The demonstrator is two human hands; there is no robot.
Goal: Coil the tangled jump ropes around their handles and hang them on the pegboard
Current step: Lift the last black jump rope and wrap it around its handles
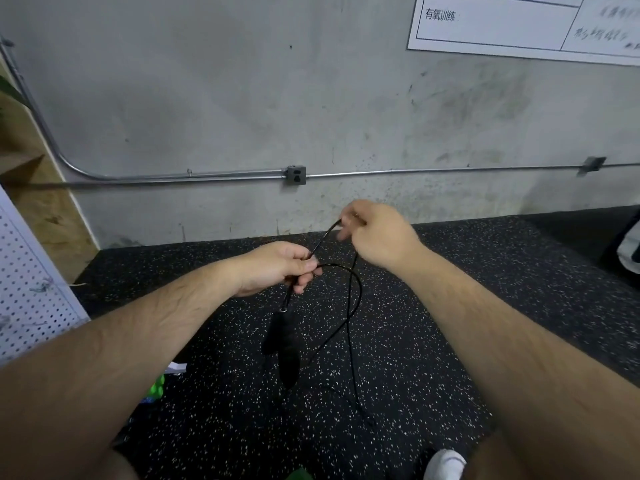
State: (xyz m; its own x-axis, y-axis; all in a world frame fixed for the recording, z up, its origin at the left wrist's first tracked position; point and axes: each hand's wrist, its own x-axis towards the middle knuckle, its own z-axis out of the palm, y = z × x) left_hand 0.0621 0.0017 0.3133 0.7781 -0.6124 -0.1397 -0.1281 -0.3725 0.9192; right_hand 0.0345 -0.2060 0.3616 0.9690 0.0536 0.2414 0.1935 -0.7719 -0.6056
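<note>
Risk, knot: the cord point(325, 237) hangs in slack curves below your hands, and its strands seem to cross. Pull your hands apart sharply and a crossing may cinch tight rather than slip free.
Risk, swing: the handles point(285, 344) dangle loose. A fast wrap could set them swinging and shed the turns.
Risk, underfoot: the cord's tail drops toward the floor point(485, 306) near your shoe point(445, 465). Step on it and it jerks out of your grip.
Look of the cord: thin, black and springy-looking. It holds open curves, so it will probably uncoil unless you tuck the end.
Look of the handles: black and blurred, seemingly two together.
Left hand point(277, 268): your fingers curl round the cord just above the handles.
Right hand point(377, 233): your fingertips pinch the cord, higher and nearer the wall.
Where: the cord is in the air over the floor, well apart from the pegboard point(27, 289) at the floor's left edge.
</note>
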